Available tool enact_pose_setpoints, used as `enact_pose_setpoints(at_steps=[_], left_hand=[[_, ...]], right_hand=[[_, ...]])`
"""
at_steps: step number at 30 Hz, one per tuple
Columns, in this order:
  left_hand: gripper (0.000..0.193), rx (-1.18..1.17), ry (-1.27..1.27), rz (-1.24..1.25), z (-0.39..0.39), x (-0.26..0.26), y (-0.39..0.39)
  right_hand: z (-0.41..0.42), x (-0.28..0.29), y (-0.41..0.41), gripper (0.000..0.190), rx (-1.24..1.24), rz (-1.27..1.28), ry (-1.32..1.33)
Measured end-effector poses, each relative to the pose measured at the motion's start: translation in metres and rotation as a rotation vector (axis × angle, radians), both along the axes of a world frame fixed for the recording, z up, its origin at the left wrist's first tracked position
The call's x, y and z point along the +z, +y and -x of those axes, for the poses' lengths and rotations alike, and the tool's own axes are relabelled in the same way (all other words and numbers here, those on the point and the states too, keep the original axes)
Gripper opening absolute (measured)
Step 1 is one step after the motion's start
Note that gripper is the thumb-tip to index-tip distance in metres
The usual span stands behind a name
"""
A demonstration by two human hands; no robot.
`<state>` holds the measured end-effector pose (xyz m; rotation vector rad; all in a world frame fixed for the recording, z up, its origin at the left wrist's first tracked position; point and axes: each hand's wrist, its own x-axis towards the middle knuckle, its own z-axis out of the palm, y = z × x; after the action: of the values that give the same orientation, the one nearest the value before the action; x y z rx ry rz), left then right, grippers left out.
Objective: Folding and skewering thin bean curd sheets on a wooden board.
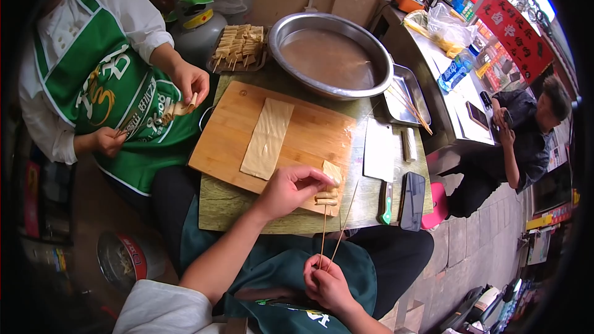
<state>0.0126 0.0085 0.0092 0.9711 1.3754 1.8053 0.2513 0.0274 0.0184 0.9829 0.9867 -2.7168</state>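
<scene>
My left hand (290,190) pinches the loose upper part of a folded tofu-skin strip (327,195) at the right edge of the wooden cutting board (222,125). The strip is threaded in folds on a bamboo skewer (323,236). My right hand (325,280) holds the lower end of that skewer together with a second, bare skewer (344,222) that leans to the right. A flat, rectangular tofu-skin sheet (267,139) lies on the middle of the board. At the left, a co-worker in a green apron holds another folded strip (175,110) and thin skewers.
Beyond the board stand a metal basin (278,51) of cloudy liquid and a tray of skewered tofu skin (239,44). At right lie a cleaver (378,148), a phone (412,199), a pale roll (409,145) and a metal tray (413,88) with skewers. Another person sits farther right.
</scene>
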Motion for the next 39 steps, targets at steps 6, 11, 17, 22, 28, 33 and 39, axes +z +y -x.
enact_pose_setpoints(at_steps=[6,11,17,22,28,33,39], left_hand=[[0.028,-0.052,-0.092,0.076,-0.001,0.011,-0.002],[0.027,-0.010,-0.151,0.100,-0.001,0.004,0.002],[0.021,0.074,-0.294,0.084,-0.002,-0.010,0.007],[0.021,-0.083,-0.382,0.178,0.000,-0.014,0.004],[0.021,0.015,-0.503,0.054,-0.001,-0.009,0.007],[0.020,0.111,-0.310,-0.006,0.001,-0.011,0.008],[0.018,0.155,-0.211,-0.010,-0.003,-0.002,0.005]], right_hand=[[0.000,-0.010,-0.001,0.016,0.007,-0.086,0.005],[0.002,-0.017,-0.005,0.017,-0.017,-0.160,0.003],[0.005,-0.020,-0.005,0.019,0.006,-0.260,0.018],[0.010,-0.017,0.000,0.019,0.009,-0.213,0.022],[0.010,-0.014,0.002,0.019,0.008,-0.167,0.042],[0.004,-0.009,-0.002,0.019,0.007,-0.127,0.022],[0.001,-0.004,-0.003,0.017,0.002,-0.080,-0.003]])
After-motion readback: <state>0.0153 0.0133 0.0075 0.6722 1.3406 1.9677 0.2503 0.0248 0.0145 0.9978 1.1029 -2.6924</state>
